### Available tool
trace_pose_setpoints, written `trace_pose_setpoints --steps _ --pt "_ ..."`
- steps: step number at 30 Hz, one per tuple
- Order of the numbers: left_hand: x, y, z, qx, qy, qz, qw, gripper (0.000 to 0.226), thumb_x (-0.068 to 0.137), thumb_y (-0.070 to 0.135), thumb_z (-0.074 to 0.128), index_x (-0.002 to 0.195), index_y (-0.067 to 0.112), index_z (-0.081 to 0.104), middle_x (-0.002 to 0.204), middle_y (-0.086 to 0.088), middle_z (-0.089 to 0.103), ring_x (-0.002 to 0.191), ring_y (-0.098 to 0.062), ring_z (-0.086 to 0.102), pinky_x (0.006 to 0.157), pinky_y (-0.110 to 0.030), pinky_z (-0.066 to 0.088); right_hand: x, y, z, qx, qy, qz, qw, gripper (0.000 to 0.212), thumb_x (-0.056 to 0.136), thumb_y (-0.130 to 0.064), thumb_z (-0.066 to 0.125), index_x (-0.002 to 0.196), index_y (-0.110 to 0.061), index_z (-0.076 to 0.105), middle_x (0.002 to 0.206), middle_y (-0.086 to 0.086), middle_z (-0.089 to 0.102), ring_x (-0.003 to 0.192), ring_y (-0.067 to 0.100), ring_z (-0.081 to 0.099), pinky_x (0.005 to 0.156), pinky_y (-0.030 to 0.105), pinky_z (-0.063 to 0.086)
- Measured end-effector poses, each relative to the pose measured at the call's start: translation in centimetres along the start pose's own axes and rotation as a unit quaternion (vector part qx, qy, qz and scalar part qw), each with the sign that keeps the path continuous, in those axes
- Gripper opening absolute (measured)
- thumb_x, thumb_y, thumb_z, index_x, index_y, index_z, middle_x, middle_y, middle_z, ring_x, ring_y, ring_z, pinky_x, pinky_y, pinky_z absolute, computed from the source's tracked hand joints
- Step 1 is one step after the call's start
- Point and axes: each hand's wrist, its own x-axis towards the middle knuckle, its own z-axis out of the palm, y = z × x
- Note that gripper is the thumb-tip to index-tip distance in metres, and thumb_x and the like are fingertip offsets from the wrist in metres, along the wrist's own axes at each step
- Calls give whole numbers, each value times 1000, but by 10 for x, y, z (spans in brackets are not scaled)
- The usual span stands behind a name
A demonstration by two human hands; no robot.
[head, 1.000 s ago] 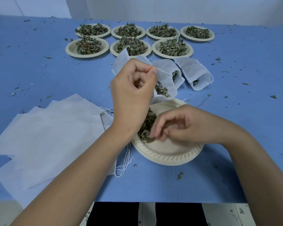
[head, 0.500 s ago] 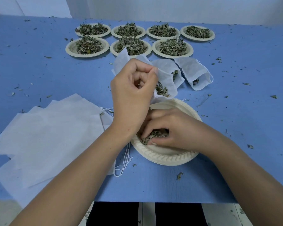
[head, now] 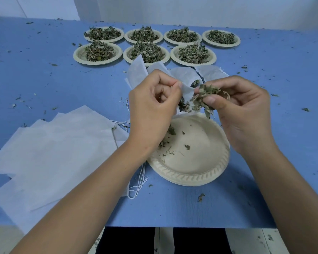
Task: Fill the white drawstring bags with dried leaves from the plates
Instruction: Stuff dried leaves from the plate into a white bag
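The table (head: pixel 44 79) is blue. The paper plate (head: pixel 191 177) is cream with a ribbed rim. The drawstring bags (head: pixel 53 153) are white and the dried leaves (head: pixel 203 97) dull green.

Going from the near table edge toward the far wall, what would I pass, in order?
Nearly empty plate → left hand pinching an open bag and right hand holding dried leaves → white bags lying behind them → row of three heaped plates → row of four heaped plates.
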Motion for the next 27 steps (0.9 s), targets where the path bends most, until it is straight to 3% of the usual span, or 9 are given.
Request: trace_pose_setpoints --steps 3,5,7,9,11,15,21,23,27 --pt "-2 1 2 0 -16 4 1000 13 90 6 65 78 10 62 49 -5 50 45 -7 43 50 -17 36 -3 4 3 -47 50 6 998 19 70 -1 78 83 -12 69 81 -4 74 81 12 70 78 23 54" --pt "-3 1 2 -4 -23 6 1000 14 89 5 65 77 12 61 51 -8 51 46 -7 43 50 -16 35 -5 8 5 -169 26 -51 984 19 73 3 77 86 -10 71 83 2 73 81 14 69 78 25 54" --pt "-5 1 3 -3 -29 9 1000 16 89 5 64 76 14 61 54 -11 53 47 -7 44 51 -15 36 -7 12 8 -321 -29 -133 937 11 78 3 74 87 -3 73 86 4 71 79 12 66 79 21 52" --pt "-7 1 4 5 -38 10 999 16 89 5 65 76 15 60 55 -9 54 48 -7 46 52 -15 37 -6 15 7 -396 -66 -165 901 12 78 3 71 90 -1 73 90 1 66 82 6 61 80 14 48" --pt "-6 1 4 10 -33 8 999 15 90 6 65 77 13 61 54 -7 54 47 -7 46 52 -15 37 -5 13 3 -406 -102 -150 895 22 79 1 69 100 -3 71 101 3 62 90 8 59 83 16 47" --pt "-2 0 1 -1 8 5 1000 14 90 7 64 77 12 61 48 -1 49 44 -5 42 49 -15 35 -2 6 -3 -337 -142 -125 922 36 80 5 67 111 -12 60 112 6 49 99 17 58 85 23 49" --pt "-6 4 3 -19 -29 8 999 15 90 4 64 77 10 61 49 -1 50 45 -4 42 50 -13 34 -7 11 4 -373 -50 -225 899 13 80 16 66 84 4 69 85 13 64 78 18 62 72 25 54" --pt "-8 4 3 -18 -64 22 998 15 90 3 64 78 10 61 49 3 51 46 -5 44 50 -14 36 -8 13 8 -408 -34 -229 883 16 78 16 65 80 2 72 81 10 67 75 13 60 71 15 49" --pt "-10 3 5 10 -75 28 997 15 90 1 63 78 9 60 51 12 50 46 -16 45 51 -15 37 -4 18 6 -457 -98 -226 855 17 74 16 65 72 -1 68 76 4 65 76 16 56 71 12 39"
